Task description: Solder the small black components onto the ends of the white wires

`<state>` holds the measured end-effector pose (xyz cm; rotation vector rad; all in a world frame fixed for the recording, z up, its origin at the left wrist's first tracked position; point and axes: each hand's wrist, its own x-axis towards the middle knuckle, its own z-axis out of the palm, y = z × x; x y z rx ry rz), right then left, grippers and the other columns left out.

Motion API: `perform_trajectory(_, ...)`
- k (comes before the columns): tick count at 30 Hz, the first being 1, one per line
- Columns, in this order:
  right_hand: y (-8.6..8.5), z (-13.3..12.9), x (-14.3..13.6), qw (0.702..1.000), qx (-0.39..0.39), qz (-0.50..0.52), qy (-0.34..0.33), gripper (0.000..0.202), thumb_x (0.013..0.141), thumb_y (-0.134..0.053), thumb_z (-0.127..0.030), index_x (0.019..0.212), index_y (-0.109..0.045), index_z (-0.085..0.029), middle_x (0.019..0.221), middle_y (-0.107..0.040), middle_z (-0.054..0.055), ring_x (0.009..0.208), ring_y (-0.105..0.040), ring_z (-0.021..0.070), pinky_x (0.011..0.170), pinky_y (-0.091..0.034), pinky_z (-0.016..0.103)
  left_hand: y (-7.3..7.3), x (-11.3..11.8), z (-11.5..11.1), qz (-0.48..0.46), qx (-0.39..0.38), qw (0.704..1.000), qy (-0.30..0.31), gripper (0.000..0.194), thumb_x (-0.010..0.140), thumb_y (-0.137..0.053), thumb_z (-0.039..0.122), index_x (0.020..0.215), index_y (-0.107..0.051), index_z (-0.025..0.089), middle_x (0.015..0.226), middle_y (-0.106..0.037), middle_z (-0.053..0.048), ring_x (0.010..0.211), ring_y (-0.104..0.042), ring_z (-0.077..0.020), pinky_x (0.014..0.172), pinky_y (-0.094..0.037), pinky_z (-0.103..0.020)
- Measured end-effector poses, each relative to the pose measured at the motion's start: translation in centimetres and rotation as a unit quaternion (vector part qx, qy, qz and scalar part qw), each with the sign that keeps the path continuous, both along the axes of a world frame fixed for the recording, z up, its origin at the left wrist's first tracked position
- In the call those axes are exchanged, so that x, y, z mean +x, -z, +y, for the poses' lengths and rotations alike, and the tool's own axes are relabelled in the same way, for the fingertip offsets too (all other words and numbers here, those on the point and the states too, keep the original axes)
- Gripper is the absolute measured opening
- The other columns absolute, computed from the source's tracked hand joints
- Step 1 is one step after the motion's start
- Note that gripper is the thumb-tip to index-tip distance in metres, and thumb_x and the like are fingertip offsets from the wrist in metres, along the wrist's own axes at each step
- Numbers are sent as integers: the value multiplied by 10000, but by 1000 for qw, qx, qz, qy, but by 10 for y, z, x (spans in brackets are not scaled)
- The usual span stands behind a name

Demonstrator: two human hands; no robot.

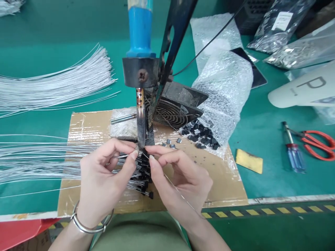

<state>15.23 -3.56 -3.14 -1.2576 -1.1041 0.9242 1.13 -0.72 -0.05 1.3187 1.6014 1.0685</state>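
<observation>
A soldering iron (140, 33) with a blue handle hangs tip down in a black clamp at the centre. Right at its tip, my left hand (107, 174) is closed in a pinch on the end of a thin white wire; any small part between the fingertips is mostly hidden. My right hand (180, 174) pinches a thin solder wire (180, 195), whose end reaches the tip while its tail trails down over the wrist. Under and beside the hands lie many white wires (39, 157) with black connectors (145, 174) on their ends.
Cardboard (222, 188) covers the work spot. Behind the iron stands a dirty fan (172, 113), beside loose black connectors (201, 134) and bubble wrap (222, 83). A wire bundle (57, 83) lies left. Rightward are a yellow sponge (249, 161), screwdriver (295, 158), red-handled pliers (318, 144) and white cup (300, 87).
</observation>
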Motion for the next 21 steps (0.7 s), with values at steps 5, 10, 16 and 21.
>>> perform_trajectory(5,1,0,0,1000,11,-9,-5,169,942,-725,-108,851,-665,-238,1093,-848,54,982,-827,201,895,-654,323,-1,2,1,-6,-7,1000,1,119,805,-797,130,750,-754,226,867,-790,10,786,-736,-114,643,-548,-160)
perform_trajectory(10,0,0,1,1000,7,-6,-1,165,940,-725,-122,838,-668,-238,1085,-851,63,972,-830,211,894,-667,340,1,1,1,4,-5,1000,-1,97,794,-811,147,760,-754,218,866,-789,-8,763,-724,-141,580,-533,-192)
perform_trajectory(16,0,0,1,1000,12,-16,-3,159,939,-721,-109,851,-678,-233,1061,-849,59,942,-826,196,840,-669,309,3,-2,2,-5,-2,1000,20,132,821,-792,118,768,-753,232,847,-777,33,748,-714,-80,644,-530,-122)
perform_trajectory(21,1,0,0,1000,17,-25,3,160,929,-733,-98,855,-686,-232,1060,-850,46,942,-827,180,860,-658,296,2,0,0,-6,-7,1000,17,127,813,-796,118,768,-758,230,841,-766,28,745,-713,-85,644,-537,-122)
